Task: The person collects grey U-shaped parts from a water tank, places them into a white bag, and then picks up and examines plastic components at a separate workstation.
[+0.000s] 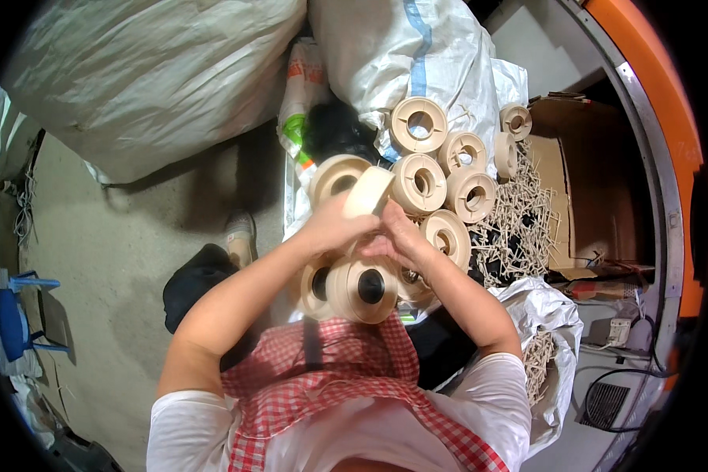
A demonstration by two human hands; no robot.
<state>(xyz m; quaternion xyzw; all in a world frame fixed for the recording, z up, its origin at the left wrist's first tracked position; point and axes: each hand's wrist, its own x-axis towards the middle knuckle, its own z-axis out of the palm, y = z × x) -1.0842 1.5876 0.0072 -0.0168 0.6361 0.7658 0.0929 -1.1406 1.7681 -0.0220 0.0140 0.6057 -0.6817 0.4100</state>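
My left hand [334, 226] is wrapped round a cream plastic ring [370, 191], tilted so its broad outer side shows. Close against it, my right hand [401, 234] has its thumb up at the ring's edge and its fingers bent; what they pinch is hidden. Just beyond the hands lie more cream rings, one behind the left hand [340, 175] and one to the right [418, 183], with inner ribs round a central hole. Nearest my red checked apron [330, 346] stands another ring [362, 289], partly over a neighbour.
Thin cream plastic sprues [519, 228] are heaped right of the rings, beside an open cardboard box [606, 189]. A white sack [558, 315] holds more sprues. Large white sacks [165, 71] stand ahead. A blue stool [20, 315] is far left; a cable [645, 354] hangs right.
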